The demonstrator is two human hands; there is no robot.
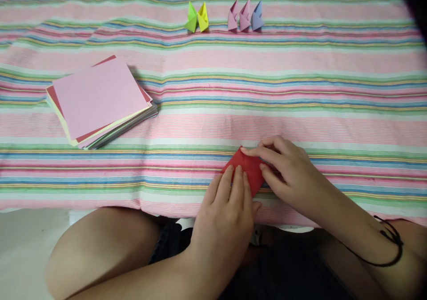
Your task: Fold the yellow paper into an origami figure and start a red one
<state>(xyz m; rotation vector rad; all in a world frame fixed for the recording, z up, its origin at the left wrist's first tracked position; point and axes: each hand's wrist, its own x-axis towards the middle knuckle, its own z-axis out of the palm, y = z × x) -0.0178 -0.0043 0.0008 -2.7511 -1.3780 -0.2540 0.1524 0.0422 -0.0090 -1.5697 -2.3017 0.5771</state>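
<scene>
A small folded piece of red paper (pixel 247 166) lies on the striped cloth (pixel 300 91) near its front edge. My left hand (pixel 227 220) rests on the paper's near edge, fingers held together and pressing it flat. My right hand (pixel 287 171) covers the paper's right side, its forefinger stretched along the top fold and its thumb pressed against the lower edge. Part of the paper is hidden under both hands.
A stack of coloured paper sheets (pixel 100 98), pink on top, sits at the left. At the far edge stand folded paper pieces: a green and yellow pair (pixel 197 18) and pink and lilac ones (pixel 245 15). My bare knees show below the cloth.
</scene>
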